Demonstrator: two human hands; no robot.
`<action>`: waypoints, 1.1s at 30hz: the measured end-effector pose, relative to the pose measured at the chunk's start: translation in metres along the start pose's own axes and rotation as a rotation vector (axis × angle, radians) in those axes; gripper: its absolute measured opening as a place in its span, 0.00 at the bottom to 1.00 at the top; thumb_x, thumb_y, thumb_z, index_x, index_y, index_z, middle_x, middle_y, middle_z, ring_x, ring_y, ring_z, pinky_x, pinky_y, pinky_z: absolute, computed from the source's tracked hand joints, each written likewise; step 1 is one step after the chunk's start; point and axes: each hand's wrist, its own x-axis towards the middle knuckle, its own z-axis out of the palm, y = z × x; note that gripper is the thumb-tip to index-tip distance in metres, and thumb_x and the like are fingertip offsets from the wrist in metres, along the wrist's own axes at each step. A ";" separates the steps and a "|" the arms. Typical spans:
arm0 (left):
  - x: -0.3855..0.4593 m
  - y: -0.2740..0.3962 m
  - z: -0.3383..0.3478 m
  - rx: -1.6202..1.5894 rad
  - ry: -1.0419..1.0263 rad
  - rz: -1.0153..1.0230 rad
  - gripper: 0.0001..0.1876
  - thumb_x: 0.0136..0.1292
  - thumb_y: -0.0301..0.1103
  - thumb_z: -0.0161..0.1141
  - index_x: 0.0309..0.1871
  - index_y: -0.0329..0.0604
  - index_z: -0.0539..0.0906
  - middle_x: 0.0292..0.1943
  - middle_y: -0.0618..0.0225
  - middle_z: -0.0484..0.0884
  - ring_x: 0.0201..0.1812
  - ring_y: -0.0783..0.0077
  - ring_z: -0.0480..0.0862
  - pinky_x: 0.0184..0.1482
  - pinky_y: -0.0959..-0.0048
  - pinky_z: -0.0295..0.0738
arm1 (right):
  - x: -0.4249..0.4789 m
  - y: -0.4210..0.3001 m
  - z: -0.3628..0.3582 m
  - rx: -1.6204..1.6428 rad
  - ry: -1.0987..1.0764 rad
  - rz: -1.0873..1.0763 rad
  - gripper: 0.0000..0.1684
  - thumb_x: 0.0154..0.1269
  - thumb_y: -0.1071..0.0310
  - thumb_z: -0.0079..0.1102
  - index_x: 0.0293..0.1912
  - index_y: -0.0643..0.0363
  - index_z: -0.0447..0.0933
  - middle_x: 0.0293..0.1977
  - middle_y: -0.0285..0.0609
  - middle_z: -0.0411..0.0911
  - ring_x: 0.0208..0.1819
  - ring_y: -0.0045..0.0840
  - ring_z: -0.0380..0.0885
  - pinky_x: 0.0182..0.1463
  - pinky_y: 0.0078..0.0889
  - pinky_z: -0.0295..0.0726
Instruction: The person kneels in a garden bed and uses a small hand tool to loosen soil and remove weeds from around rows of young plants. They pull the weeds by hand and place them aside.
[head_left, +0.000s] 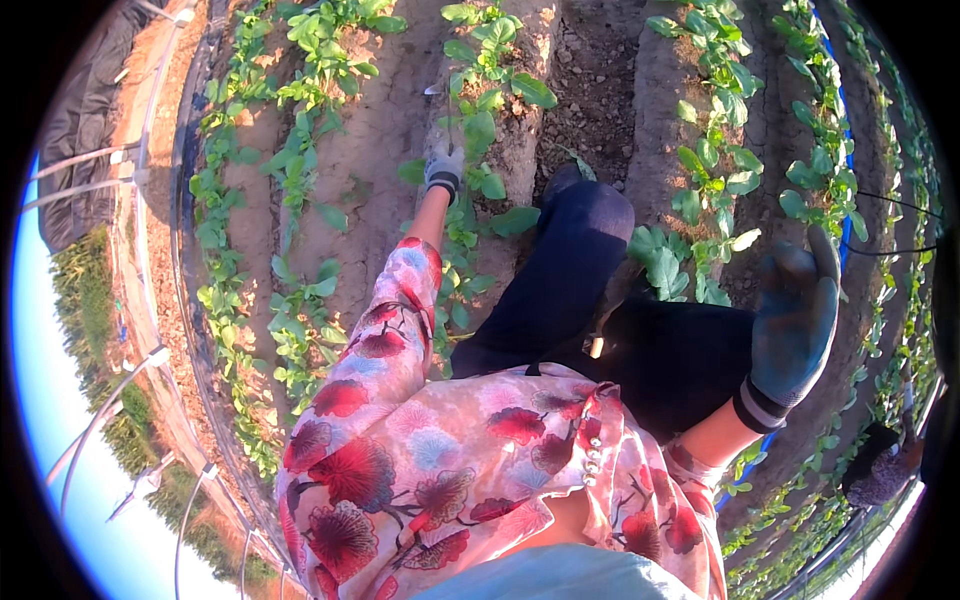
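Note:
My left hand (445, 166), in a grey work glove with a dark cuff, reaches forward beside a row of leafy green seedlings (480, 131). It is closed around the end of a thin-shafted hand tool (451, 97); a small pale, blade-like piece (433, 89) shows near the shaft's far end. My right hand (796, 322), in a grey-blue coated glove, is raised at the right over my dark trousers, fingers apart and holding nothing. A light wooden handle end (597, 346) shows between my legs; its other part is hidden.
More plant rows (296, 172) run along both sides, with a bare soil furrow (596, 82) ahead. A blue drip line (846, 150) lies at the right. White hoop poles (142, 180) and dark sheeting (82, 127) stand left. Part of another person (877, 472) appears at the right edge.

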 end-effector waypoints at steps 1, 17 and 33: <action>-0.008 -0.005 0.003 -0.038 -0.013 0.002 0.26 0.59 0.43 0.56 0.61 0.51 0.72 0.41 0.54 0.82 0.38 0.58 0.83 0.41 0.64 0.78 | -0.001 0.000 -0.001 0.009 -0.029 0.003 0.31 0.72 0.56 0.40 0.65 0.68 0.55 0.50 0.45 0.74 0.56 0.28 0.69 0.63 0.34 0.65; -0.034 -0.005 -0.040 -0.198 -0.120 -0.035 0.25 0.63 0.38 0.52 0.65 0.57 0.67 0.21 0.67 0.76 0.14 0.73 0.74 0.14 0.73 0.70 | -0.007 -0.001 -0.011 -0.066 0.028 -0.001 0.32 0.72 0.51 0.39 0.63 0.69 0.59 0.46 0.45 0.76 0.51 0.24 0.73 0.56 0.29 0.72; -0.058 -0.065 -0.022 -0.243 0.066 -0.195 0.27 0.57 0.44 0.54 0.60 0.42 0.72 0.51 0.48 0.78 0.53 0.50 0.77 0.55 0.62 0.70 | -0.010 -0.004 -0.012 -0.027 0.059 -0.018 0.31 0.72 0.54 0.39 0.62 0.70 0.60 0.46 0.46 0.76 0.52 0.25 0.73 0.58 0.30 0.72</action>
